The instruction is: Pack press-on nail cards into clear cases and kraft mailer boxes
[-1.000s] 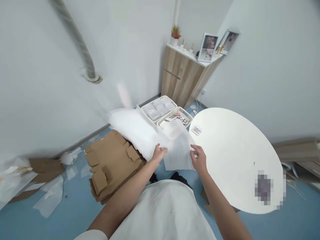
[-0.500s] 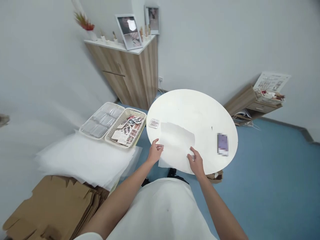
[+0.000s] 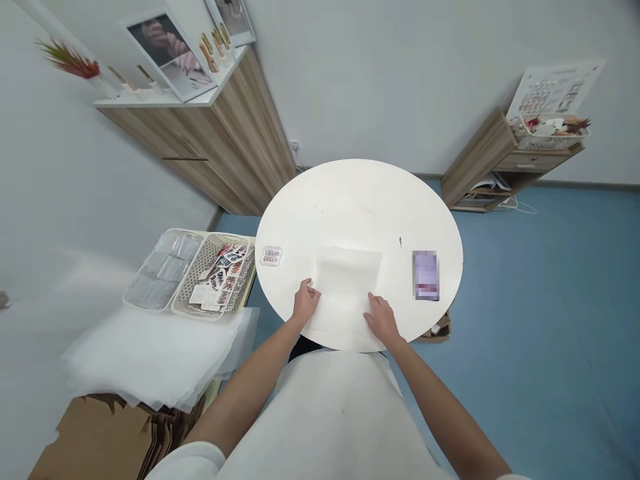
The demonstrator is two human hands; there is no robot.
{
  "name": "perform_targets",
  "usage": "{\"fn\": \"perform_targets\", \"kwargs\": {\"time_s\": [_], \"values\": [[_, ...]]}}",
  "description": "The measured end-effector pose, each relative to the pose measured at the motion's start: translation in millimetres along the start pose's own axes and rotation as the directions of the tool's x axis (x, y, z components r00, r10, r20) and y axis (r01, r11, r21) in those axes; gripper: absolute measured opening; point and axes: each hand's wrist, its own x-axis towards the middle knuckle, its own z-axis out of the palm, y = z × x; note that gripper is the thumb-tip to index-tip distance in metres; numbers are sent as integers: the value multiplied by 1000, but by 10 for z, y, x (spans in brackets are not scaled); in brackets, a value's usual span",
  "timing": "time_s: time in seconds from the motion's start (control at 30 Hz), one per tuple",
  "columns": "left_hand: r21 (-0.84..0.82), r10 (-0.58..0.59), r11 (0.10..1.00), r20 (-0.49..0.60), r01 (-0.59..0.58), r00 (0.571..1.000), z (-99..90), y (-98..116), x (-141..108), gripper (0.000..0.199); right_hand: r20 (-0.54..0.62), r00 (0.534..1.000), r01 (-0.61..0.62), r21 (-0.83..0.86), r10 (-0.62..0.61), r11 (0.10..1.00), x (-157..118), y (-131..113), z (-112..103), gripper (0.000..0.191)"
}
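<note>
A thin translucent white sheet [image 3: 347, 273] lies nearly flat on the round white table [image 3: 360, 193], close to the edge on my side. My left hand [image 3: 305, 303] grips its left side, thumb and fingers drawn together. On the right side, my right hand [image 3: 383, 319] has its bent fingers and thumb on the sheet's border. To the left of the sheet rests a small clear case [image 3: 271, 256] with two rows of pinkish pieces, apart from both hands. A purple, blurred rectangular object [image 3: 426, 275] lies to the right of my right hand.
At left stand a basket of printed cards [image 3: 220, 280] and a bin of clear packs [image 3: 165, 270]. Below them are stacked translucent sheets [image 3: 150, 350] and folded cardboard [image 3: 100, 437]. A wooden cabinet [image 3: 235, 140] and a low shelf unit [image 3: 475, 160] stand along the walls.
The sheet has come down flatter onto the table, its near edge now over the tabletop. Both hands have stayed at its sides. My view has shifted, moving the cabinet leftward.
</note>
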Motion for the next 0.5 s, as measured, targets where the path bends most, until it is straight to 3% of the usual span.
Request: {"fn": "perform_targets", "kwargs": {"time_s": [0.13, 0.27, 0.4, 0.5], "values": [[73, 3, 997, 13, -3, 1000, 70, -23, 86, 49, 30, 999, -8, -37, 9, 999, 19, 38, 42, 53], [152, 22, 988, -2, -22, 1000, 120, -33, 146, 50, -50, 995, -86, -65, 82, 994, -45, 26, 45, 54], [368, 273, 902, -75, -227, 959, 153, -55, 29, 51, -73, 997, 6, -109, -14, 994, -157, 5, 31, 52], [529, 468, 718, 115, -452, 876, 162, -121, -143, 44, 5, 992, 123, -157, -123, 980, -202, -18, 51, 50]]}}
